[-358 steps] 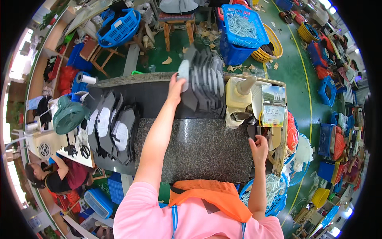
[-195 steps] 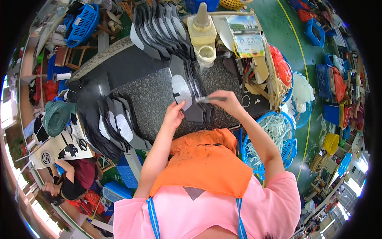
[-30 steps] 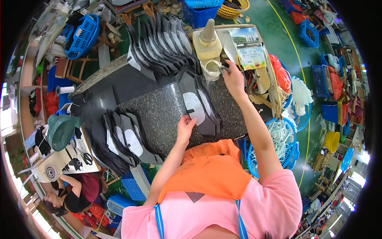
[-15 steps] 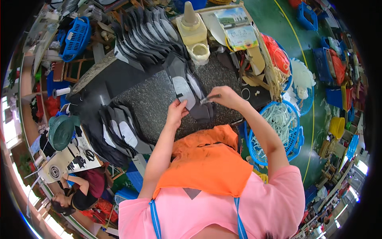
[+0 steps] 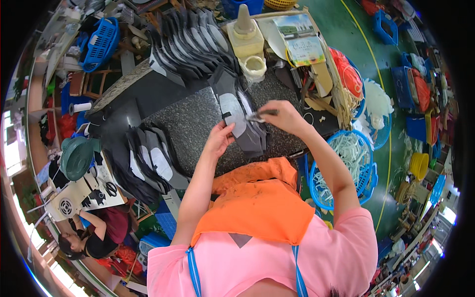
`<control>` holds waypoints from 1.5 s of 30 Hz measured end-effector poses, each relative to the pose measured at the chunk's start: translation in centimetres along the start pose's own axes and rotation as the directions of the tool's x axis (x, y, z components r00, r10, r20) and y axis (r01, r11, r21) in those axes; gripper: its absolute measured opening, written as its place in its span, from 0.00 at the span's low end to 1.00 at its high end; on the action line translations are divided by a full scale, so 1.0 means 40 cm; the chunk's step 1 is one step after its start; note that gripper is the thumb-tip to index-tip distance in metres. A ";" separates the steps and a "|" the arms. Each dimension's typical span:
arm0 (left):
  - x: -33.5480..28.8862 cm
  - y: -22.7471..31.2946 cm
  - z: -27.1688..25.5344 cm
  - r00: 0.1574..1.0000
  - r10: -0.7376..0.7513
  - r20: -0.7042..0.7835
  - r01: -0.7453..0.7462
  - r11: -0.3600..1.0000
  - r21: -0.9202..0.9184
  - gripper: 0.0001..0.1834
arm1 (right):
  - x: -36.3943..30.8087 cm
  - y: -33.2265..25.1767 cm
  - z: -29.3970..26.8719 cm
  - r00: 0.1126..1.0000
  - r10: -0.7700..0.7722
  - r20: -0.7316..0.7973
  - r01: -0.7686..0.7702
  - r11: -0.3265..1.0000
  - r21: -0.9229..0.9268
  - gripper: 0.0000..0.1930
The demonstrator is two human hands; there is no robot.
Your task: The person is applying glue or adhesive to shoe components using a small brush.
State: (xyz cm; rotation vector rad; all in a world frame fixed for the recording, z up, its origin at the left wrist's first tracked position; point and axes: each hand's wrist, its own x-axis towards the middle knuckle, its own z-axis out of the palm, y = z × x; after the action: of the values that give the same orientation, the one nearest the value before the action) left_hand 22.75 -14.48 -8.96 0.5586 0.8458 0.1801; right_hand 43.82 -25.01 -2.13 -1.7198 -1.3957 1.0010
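Observation:
My left hand (image 5: 219,139) pinches the left edge of a curved dark grey cut piece (image 5: 250,142) with a pale patch (image 5: 231,113); the thumb lies on top. The piece rests on a speckled stone-like worktop (image 5: 190,121), over other similar pieces. My right hand (image 5: 281,117) is closed round the dark handle of a small brush (image 5: 255,117), whose light tip reaches the right side of the pale patch. Beyond my hands stand an open whitish pot (image 5: 254,65) and a container with a cone-shaped top (image 5: 244,32).
Overlapping grey pieces (image 5: 190,47) lie at the far left; another stack (image 5: 156,161) is nearer. A blue basket of pale strips (image 5: 341,168) stands right of my forearm. A picture box (image 5: 299,42) lies far right. Another person (image 5: 96,240) works at lower left.
The brush has moved slightly left and away from me, onto the pale patch. My left hand keeps its hold on the piece. The whole view has shifted a little.

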 end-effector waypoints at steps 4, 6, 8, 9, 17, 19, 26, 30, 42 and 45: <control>0.014 -0.025 -0.008 0.990 0.079 -0.120 -0.052 0.976 0.213 0.06 | 0.160 -0.038 0.046 0.980 -0.168 -0.108 0.161 0.985 -0.069 0.09; 0.023 -0.041 -0.007 0.992 0.079 -0.095 -0.063 0.986 0.157 0.05 | 0.238 0.020 0.054 0.966 -0.194 -0.171 0.135 0.942 -0.308 0.08; 0.010 -0.019 0.013 0.999 0.034 -0.041 -0.035 0.999 -0.015 0.04 | 0.279 0.082 0.032 0.952 -0.069 -0.298 -0.060 0.912 -0.405 0.07; 0.008 -0.012 -0.012 0.997 0.054 -0.056 -0.055 0.998 -0.022 0.04 | 0.286 0.078 0.024 0.936 -0.097 -0.339 -0.061 0.902 -0.427 0.07; -0.084 0.224 0.004 0.866 0.500 -0.021 -0.485 0.829 -0.277 0.15 | 0.290 0.155 -0.074 0.876 -0.106 -0.471 -0.133 0.885 -0.446 0.10; -0.068 0.305 -0.082 0.783 0.620 -0.056 -0.617 0.761 -0.200 0.18 | 0.305 0.186 -0.072 0.871 -0.136 -0.472 -0.073 0.914 -0.399 0.10; 0.190 0.587 -0.343 0.665 0.736 -0.126 -0.747 0.657 -0.103 0.21 | 0.307 0.202 -0.073 0.820 0.217 -0.529 -0.357 0.917 -0.177 0.12; 0.321 0.575 -0.401 0.668 0.666 -0.331 -0.722 0.688 -0.073 0.17 | 0.325 0.176 -0.085 0.791 0.365 -0.491 -0.457 0.886 -0.077 0.15; -0.020 -0.069 0.057 0.952 0.261 -0.159 -0.242 0.962 0.124 0.15 | 0.006 0.163 0.062 0.900 0.408 0.151 -0.415 0.910 0.015 0.14; -0.011 -0.059 0.074 0.944 0.215 -0.251 -0.131 0.940 0.315 0.12 | -0.084 0.143 0.134 0.953 0.302 -0.029 -0.295 0.944 0.151 0.12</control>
State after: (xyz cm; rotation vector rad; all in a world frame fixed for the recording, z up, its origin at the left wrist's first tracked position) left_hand 24.54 -17.80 -8.37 0.9060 1.1107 0.3045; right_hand 41.21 -29.09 -9.13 -1.8674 -1.0193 1.1806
